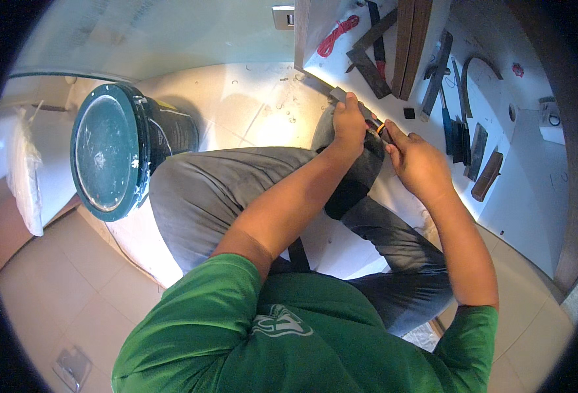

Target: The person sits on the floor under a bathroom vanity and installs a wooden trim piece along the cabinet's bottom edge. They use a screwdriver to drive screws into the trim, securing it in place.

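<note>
Above my bent legs, my left hand is closed around a flat grey-brown strip whose far end sticks out past my fingers. My right hand grips a hand tool with a black and orange handle, angled toward the strip. The tool's working end lies beside the strip near my left fingers, and its exact kind is hidden. Both hands are close together, at the front of a white cabinet interior.
At left stands a bucket with a dark green lid. The white cabinet floor to the right holds a red cord bundle, an L-shaped dark piece, a blue-handled tool and a brown block. Shavings dot the floor tiles.
</note>
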Tool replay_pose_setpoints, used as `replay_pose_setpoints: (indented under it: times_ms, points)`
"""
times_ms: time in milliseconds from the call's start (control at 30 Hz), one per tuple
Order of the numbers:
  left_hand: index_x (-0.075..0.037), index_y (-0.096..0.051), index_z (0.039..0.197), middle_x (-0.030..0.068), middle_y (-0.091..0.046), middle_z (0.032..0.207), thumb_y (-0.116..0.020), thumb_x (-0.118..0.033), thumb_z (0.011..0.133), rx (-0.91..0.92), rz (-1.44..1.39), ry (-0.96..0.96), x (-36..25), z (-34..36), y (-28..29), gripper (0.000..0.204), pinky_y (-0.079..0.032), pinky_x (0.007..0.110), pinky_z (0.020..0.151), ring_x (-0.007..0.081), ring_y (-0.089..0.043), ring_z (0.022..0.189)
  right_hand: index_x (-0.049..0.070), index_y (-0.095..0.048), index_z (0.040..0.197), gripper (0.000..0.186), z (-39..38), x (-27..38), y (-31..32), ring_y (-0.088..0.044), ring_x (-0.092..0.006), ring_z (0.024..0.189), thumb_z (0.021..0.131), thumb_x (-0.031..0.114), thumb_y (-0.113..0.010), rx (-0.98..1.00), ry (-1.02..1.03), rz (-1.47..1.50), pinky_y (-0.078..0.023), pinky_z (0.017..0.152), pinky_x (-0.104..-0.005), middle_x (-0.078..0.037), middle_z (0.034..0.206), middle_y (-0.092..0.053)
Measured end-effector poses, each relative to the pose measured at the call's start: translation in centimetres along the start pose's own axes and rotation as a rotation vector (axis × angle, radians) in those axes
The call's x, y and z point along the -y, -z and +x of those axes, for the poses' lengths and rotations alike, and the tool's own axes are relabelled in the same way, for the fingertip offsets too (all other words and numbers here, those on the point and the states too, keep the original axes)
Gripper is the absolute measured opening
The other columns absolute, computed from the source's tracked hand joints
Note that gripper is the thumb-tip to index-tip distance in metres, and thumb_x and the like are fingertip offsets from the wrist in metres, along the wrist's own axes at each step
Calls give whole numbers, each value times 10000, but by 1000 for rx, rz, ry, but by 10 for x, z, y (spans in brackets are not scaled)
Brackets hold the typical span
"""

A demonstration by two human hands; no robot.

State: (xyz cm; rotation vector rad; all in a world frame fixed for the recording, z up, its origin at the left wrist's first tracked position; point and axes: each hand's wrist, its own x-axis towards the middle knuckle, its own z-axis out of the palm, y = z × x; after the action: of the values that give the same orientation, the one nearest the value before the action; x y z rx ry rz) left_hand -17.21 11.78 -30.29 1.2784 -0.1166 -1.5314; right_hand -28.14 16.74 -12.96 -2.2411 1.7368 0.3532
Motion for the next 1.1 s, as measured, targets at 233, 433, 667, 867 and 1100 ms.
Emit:
replay_pose_setpoints:
  times_ms: [233, 433, 667, 867, 1100]
  points:
    - [77, -570, 1046, 177, -626, 869, -462, -474, 1067, -17, 96, -72, 5, 7, 5, 562, -526, 373, 616, 265, -629, 698, 205, -576, 1421, 438, 3, 5, 8, -713, -408, 848, 993, 295, -592, -22, 21, -5, -581, 753, -510, -197, 978, -705]
    - [10, -591, 1013, 117, -633, 859, -496, -432, 1062, 46, 90, -110, 6, 13, 11, 456, -525, 334, 563, 198, -628, 659, 208, -583, 1419, 430, 4, 10, 7, -715, -398, 832, 1000, 304, -584, -18, 4, -38, -583, 746, -501, -196, 966, -706]
    - [33, -586, 983, 124, -623, 831, -503, -422, 1064, 41, 147, -151, -6, 2, 9, 469, -548, 343, 588, 206, -628, 634, 204, -579, 1431, 441, 0, 8, -9, -716, -386, 809, 1003, 309, -582, -67, -15, -8, -583, 724, -494, -195, 949, -708]
    - [42, -562, 982, 127, -599, 789, -518, -413, 1063, 81, 103, -101, -7, 11, 14, 464, -528, 341, 508, 206, -595, 547, 202, -575, 1438, 445, 1, 16, -10, -718, -378, 799, 1006, 308, -580, -75, -25, -21, -584, 718, -492, -195, 936, -710]
    - [32, -564, 952, 112, -604, 747, -509, -434, 1066, 94, 223, -51, -21, 5, 8, 483, -522, 341, 513, 206, -594, 542, 208, -560, 1458, 482, 0, 17, -18, -723, -375, 830, 989, 306, -613, -82, -80, -27, -585, 733, -493, -202, 964, -719]
